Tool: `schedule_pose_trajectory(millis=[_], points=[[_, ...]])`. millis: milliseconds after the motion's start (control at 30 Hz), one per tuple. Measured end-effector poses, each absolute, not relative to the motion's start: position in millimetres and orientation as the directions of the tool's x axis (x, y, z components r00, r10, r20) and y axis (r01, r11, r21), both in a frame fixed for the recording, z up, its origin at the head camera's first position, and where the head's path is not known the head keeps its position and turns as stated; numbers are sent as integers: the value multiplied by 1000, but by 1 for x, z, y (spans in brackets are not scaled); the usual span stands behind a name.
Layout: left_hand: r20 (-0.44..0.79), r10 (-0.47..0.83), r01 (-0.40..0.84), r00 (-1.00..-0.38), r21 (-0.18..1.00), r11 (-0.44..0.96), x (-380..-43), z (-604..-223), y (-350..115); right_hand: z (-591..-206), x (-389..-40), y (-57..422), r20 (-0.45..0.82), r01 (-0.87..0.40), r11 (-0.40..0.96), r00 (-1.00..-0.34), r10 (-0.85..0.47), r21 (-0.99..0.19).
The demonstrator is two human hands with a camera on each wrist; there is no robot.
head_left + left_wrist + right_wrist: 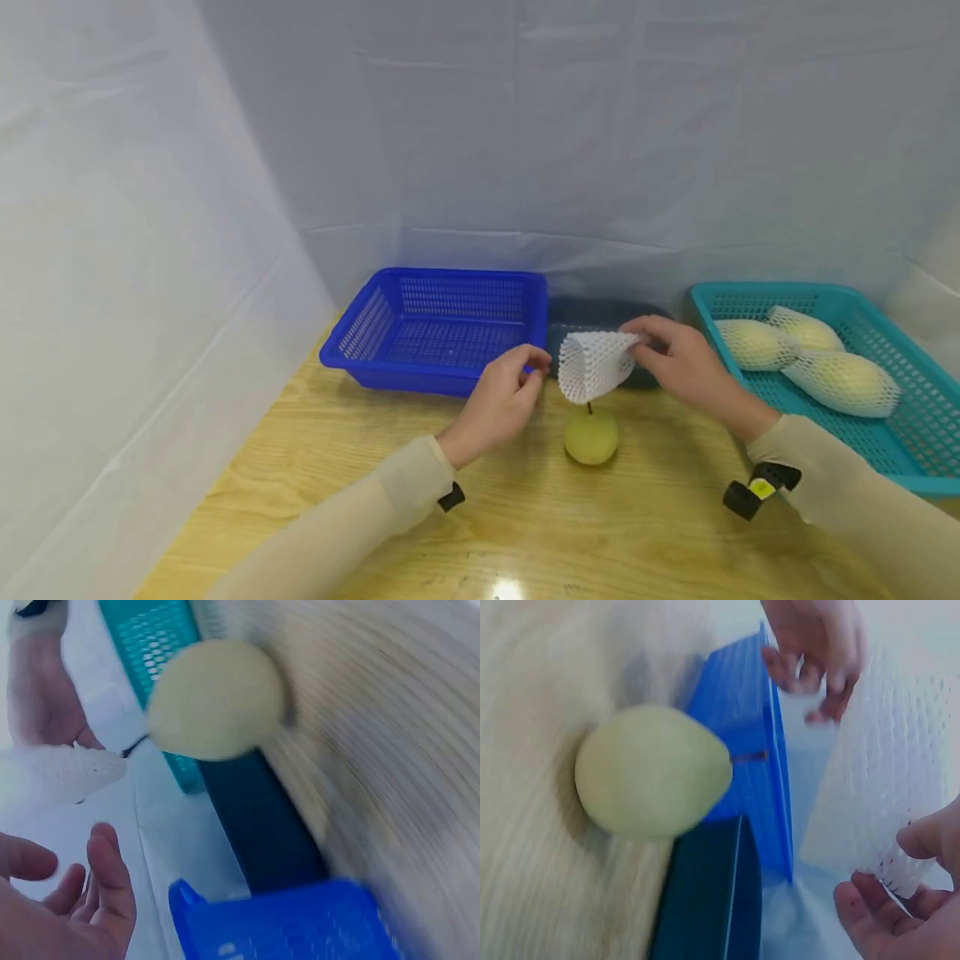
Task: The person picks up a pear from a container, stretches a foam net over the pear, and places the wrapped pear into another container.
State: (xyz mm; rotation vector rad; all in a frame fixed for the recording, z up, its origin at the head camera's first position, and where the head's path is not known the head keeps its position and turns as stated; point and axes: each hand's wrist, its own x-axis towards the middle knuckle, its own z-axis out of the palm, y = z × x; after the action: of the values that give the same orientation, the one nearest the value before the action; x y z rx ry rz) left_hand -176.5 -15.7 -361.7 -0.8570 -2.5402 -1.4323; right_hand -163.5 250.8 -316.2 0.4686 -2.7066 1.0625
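A yellow-green pear (592, 437) stands on the wooden table, its stem pointing up. Just above it, my right hand (686, 367) pinches one end of a white foam net sleeve (596, 364), whose open end faces left. My left hand (504, 402) is left of the sleeve, near the blue basket's corner, and holds nothing. In the left wrist view its fingers (109, 877) are loosely bent and apart from the sleeve. The right wrist view shows the thumb and fingers of my right hand (911, 900) on the sleeve's edge.
A blue basket (420, 379) stands at the back left. Behind the sleeve is a dark tray (566, 312) against the sheeted wall. On the right, a teal basket (795, 292) holds several pears in net sleeves (843, 382).
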Motion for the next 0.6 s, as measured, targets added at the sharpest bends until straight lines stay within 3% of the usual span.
schedule_pose_trajectory(millis=[133, 333, 433, 600], points=[[227, 495, 377, -839, 898, 228, -180, -358, -4, -319, -151, 242, 336, -415, 640, -908, -249, -647], [169, 635, 262, -754, 963, 55, -180, -356, 10, -326, -140, 230, 436, -538, 527, -843, -317, -658], [167, 652, 234, -739, 972, 17, -177, -355, 14, -329, -138, 226, 473, -568, 492, -823, -315, -660], [178, 651, 239, -737, 971, 4, -174, -354, 19, -333, -135, 224, 448, -537, 464, -844, -296, -705]])
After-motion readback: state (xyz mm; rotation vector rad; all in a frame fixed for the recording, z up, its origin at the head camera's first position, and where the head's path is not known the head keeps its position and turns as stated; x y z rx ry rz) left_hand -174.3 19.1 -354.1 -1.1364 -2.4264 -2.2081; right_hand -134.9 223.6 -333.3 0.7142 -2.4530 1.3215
